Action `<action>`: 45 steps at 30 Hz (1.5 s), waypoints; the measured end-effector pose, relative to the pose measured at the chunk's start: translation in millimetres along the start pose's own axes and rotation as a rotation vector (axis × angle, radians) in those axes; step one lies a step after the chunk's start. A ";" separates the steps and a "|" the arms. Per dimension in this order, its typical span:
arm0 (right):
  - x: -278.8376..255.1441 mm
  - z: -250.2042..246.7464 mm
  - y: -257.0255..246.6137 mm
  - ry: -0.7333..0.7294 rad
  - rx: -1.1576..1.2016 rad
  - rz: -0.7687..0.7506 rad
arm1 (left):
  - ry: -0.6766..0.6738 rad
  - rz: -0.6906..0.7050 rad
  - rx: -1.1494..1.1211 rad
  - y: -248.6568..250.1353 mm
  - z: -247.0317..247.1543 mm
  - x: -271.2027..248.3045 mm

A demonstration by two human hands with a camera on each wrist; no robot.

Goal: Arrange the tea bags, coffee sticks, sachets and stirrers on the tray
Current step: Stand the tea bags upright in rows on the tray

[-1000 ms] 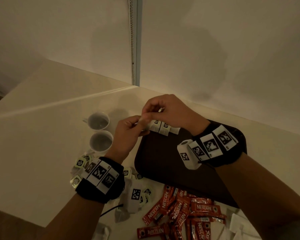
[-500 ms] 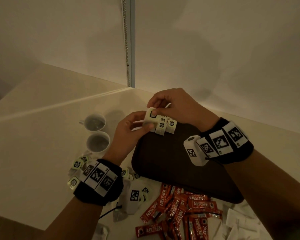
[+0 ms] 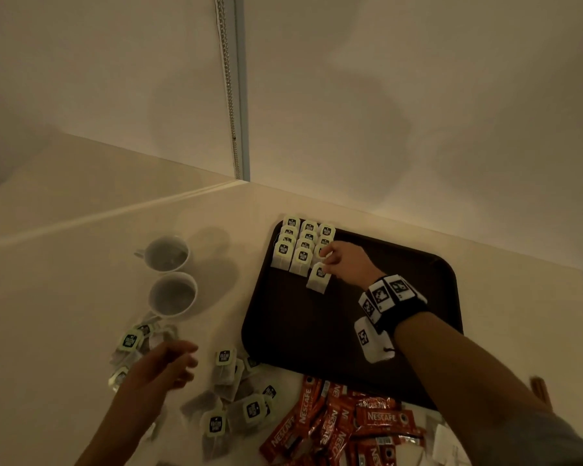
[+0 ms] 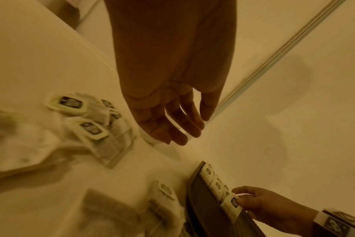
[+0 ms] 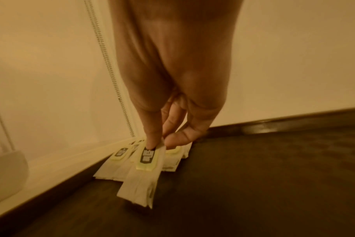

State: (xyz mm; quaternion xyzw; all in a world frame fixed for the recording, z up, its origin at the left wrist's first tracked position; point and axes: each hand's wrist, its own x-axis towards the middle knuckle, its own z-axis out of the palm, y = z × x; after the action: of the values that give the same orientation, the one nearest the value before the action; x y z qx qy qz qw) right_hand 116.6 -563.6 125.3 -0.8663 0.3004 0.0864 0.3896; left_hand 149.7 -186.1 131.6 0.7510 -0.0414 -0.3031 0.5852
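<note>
A dark brown tray point(image 3: 401, 264) lies on the pale counter. In its far left corner several tea bags point(image 3: 293, 243) lie in overlapping rows. My right hand point(image 3: 329, 264) pinches the top of one more tea bag point(image 3: 318, 280) point(image 5: 146, 162) at the near end of the right row. My left hand point(image 3: 179, 361) point(image 4: 172, 133) hovers with relaxed fingers, holding nothing, above loose tea bags point(image 3: 229, 368) point(image 4: 87, 126) left of the tray. Red Nescafe coffee sticks point(image 3: 344, 422) lie heaped near the tray's front edge.
Two white cups point(image 3: 169, 274) stand left of the tray, by the loose tea bags. White sachets point(image 3: 448, 442) show at the bottom right. A wall with a bead chain point(image 3: 228, 79) rises right behind the counter.
Both hands held a stack of tea bags over the tray's far left corner. Now the bags lie in rows there, and my left hand has moved back to the loose pile.
</note>
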 end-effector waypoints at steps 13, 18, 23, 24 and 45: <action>23.9 6.9 -0.9 0.129 0.002 0.007 | 0.064 -0.101 -0.061 -20.1 -16.9 -9.1; 26.1 5.4 0.3 0.146 0.002 0.018 | 0.060 -0.112 -0.074 -20.1 -16.3 -6.9; 25.8 4.0 0.4 0.164 -0.012 0.018 | 0.066 -0.104 -0.078 -20.4 -16.6 -7.2; 26.1 3.6 0.6 0.174 -0.025 0.018 | 0.075 -0.105 -0.082 -21.2 -17.2 -7.1; 21.2 46.8 -24.4 0.148 -0.658 -0.142 | 0.128 -0.103 -0.080 -32.8 -30.5 -21.7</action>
State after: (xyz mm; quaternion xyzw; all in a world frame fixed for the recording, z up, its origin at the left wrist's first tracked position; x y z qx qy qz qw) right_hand 151.9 -526.6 100.5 -0.9682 0.2230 0.0883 0.0716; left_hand 137.8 -140.8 114.8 0.7461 0.0468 -0.2853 0.5998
